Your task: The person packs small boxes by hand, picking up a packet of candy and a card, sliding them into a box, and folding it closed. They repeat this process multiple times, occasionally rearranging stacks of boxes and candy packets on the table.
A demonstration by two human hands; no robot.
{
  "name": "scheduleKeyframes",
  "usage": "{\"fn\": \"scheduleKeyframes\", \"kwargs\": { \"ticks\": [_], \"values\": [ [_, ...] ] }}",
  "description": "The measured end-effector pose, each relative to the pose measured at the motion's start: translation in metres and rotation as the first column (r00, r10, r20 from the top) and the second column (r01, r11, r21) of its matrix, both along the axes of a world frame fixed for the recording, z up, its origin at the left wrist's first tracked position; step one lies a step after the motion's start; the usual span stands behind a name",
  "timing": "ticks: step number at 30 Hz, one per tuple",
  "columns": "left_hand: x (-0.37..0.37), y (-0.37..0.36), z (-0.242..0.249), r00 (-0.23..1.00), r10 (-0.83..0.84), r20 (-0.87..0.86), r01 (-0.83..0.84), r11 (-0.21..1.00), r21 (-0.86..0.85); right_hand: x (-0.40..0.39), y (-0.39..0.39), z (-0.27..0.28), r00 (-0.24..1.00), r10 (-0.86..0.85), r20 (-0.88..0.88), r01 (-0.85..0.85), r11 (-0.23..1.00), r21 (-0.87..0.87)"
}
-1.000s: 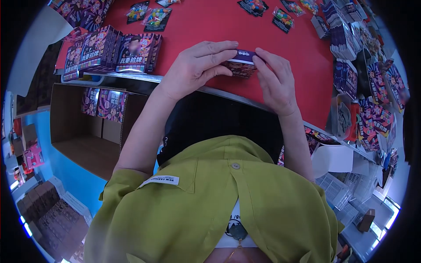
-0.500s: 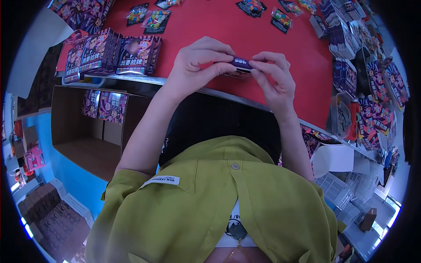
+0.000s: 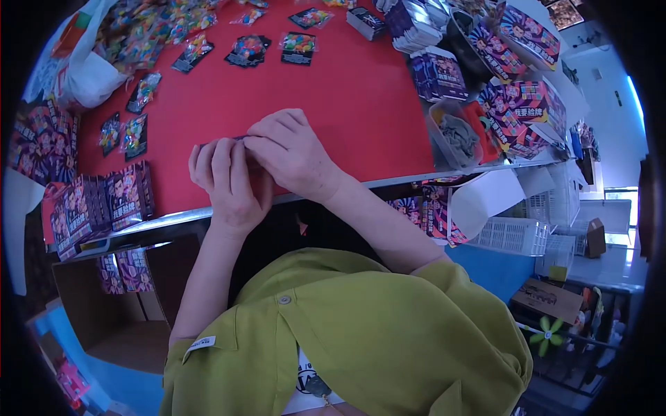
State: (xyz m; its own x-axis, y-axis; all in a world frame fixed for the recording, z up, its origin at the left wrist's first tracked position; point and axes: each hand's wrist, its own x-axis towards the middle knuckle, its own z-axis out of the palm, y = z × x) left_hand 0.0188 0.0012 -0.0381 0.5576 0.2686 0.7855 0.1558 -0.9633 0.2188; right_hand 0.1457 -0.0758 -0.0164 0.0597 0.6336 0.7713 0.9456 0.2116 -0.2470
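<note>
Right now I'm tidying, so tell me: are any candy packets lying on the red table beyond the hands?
Yes, several candy packets lie on the red table beyond the left hand and right hand.

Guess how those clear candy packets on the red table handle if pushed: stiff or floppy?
The candy packets look like thin film pouches lying flat, so probably floppy and light. Glossy film on the smooth red table suggests they would slide, not roll. Lumpy contents may shift when lifted.
</note>
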Motion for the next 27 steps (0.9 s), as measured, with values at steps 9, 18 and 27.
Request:
{"fn": "scheduleKeyframes", "kwargs": {
  "ticks": [9, 18, 27],
  "values": [
    [0.022, 0.016, -0.002, 0.995, 0.017, 0.103, -0.016, 1.000, -0.012, 0.165, -0.070, 0.021, 0.496, -0.834, 0.244, 0.859, 0.429, -0.280],
    [-0.073, 0.118, 0.040, 0.931, 0.362, -0.053, -0.363, 0.932, -0.010, 0.291, -0.126, -0.015, 0.219, -0.745, 0.630, 0.863, -0.153, -0.481],
    [-0.095, 0.135, 0.020, 0.842, 0.422, -0.336, -0.445, 0.896, 0.009, 0.297, -0.133, -0.010, 0.185, -0.752, 0.633, 0.918, -0.098, -0.384]
  ]
}}
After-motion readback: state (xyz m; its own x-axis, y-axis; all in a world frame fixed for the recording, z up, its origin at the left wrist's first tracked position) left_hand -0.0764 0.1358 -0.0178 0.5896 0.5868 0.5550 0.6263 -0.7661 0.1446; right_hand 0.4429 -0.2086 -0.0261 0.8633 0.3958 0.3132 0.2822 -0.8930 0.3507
